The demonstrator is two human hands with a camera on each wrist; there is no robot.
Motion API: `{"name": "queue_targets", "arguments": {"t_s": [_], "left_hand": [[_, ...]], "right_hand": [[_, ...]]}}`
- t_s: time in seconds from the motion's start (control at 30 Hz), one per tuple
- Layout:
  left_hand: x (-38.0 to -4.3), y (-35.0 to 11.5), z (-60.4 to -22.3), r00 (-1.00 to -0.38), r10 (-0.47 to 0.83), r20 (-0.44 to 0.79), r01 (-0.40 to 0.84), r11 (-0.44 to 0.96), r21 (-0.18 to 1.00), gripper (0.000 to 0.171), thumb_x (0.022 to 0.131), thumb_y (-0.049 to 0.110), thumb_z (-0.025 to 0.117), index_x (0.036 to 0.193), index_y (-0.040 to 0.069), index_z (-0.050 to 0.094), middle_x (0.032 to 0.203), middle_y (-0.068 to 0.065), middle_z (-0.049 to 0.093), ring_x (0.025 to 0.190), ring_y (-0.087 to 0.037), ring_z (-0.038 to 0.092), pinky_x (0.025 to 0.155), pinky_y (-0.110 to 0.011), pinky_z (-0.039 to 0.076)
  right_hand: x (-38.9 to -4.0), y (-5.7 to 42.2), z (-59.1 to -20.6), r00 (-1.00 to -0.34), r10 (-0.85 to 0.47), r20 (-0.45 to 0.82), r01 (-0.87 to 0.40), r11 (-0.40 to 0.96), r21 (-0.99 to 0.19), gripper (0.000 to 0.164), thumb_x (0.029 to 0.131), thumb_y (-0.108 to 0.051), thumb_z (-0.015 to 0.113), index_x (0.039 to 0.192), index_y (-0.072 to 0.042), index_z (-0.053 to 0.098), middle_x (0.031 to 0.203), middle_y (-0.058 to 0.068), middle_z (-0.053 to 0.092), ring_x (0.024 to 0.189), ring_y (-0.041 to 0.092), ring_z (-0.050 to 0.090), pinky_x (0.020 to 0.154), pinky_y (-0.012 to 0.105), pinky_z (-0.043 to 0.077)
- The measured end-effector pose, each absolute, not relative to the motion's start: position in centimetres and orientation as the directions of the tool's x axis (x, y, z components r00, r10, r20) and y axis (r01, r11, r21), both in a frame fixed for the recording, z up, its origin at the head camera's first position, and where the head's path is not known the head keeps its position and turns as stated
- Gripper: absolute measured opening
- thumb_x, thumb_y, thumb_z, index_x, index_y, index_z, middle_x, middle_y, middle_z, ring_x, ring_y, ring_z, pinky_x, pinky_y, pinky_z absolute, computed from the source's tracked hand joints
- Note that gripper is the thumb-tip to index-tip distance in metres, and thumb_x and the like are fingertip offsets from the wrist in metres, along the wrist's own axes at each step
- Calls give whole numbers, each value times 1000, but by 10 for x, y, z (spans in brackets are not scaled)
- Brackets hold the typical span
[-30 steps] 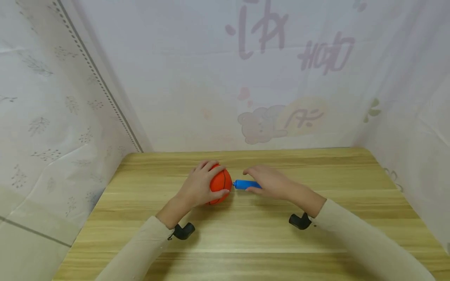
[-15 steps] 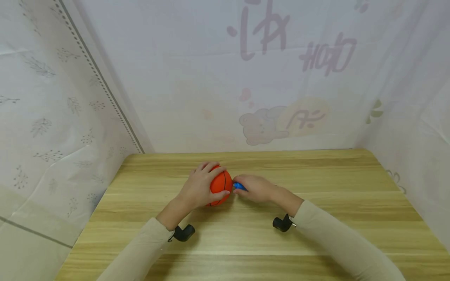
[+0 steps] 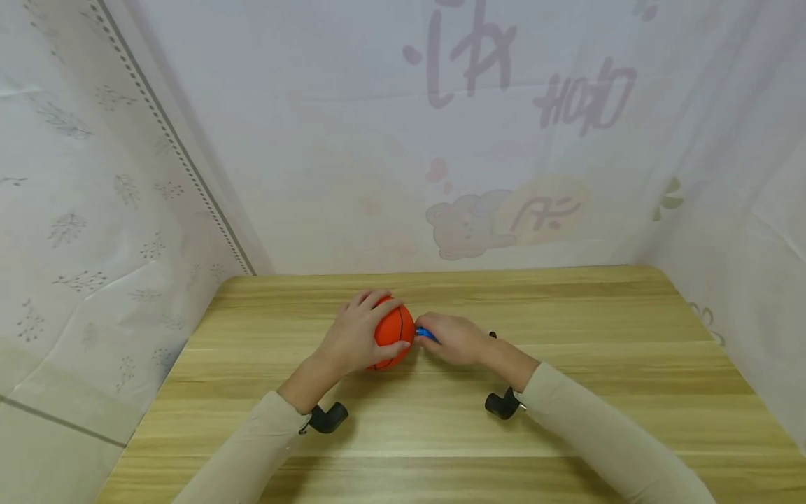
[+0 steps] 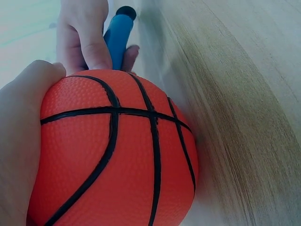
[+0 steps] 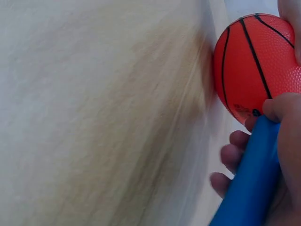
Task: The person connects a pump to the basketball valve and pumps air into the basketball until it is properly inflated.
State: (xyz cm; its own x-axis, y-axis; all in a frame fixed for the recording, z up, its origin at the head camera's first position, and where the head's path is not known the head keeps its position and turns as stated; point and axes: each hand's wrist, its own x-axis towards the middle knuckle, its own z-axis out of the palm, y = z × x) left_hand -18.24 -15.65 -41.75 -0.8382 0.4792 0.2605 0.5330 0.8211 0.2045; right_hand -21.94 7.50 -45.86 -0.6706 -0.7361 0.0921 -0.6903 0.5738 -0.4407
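Observation:
A small orange-red toy basketball [image 3: 394, 329] with black seams rests on the wooden table. My left hand [image 3: 355, 332] grips it from the left, fingers over the top and thumb along the near side. In my right hand [image 3: 460, 339] is a slim blue ball pump [image 5: 256, 174], its front end against the ball's right side. The thumb and fingers curl round the pump near that end in the right wrist view, beside a small black spot on the ball. The pump's tip is hidden there. Its black rear end shows beyond the hand in the left wrist view.
The wood-grain table [image 3: 352, 476] spreads on all sides of the hands. Behind it hangs a pale printed cloth [image 3: 346, 140], with more cloth at left and right. A black camera mount [image 3: 327, 418] sticks out at each wrist.
My right hand has moved left along the pump, and its fingers have closed near the front end at the ball. My left hand and the ball have stayed nearly still.

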Motion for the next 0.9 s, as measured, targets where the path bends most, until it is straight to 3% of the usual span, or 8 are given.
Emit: {"name": "queue_targets", "arguments": {"t_s": [0.3,0.9], "left_hand": [[-183,-156,-418,-832,488,265,541,820,187,66,85,53,76,140,18,61,141,-5,53,132,-33,44,94,-60,47],[-182,-160,-418,-836,486,253,538,817,208,64,86,51,76,140,20,60,141,-4,52,131,-34,44,93,-60,48]], "right_hand": [[-219,76,-463,-695,-712,103,-693,626,-358,10,104,-27,55,100,-18,59,78,-8,49,69,9,49,63,26,45],[-220,78,-464,-697,-710,96,-691,631,-352,10,103,-28,55,98,-20,59,76,-10,49,66,8,48,60,26,42]]}}
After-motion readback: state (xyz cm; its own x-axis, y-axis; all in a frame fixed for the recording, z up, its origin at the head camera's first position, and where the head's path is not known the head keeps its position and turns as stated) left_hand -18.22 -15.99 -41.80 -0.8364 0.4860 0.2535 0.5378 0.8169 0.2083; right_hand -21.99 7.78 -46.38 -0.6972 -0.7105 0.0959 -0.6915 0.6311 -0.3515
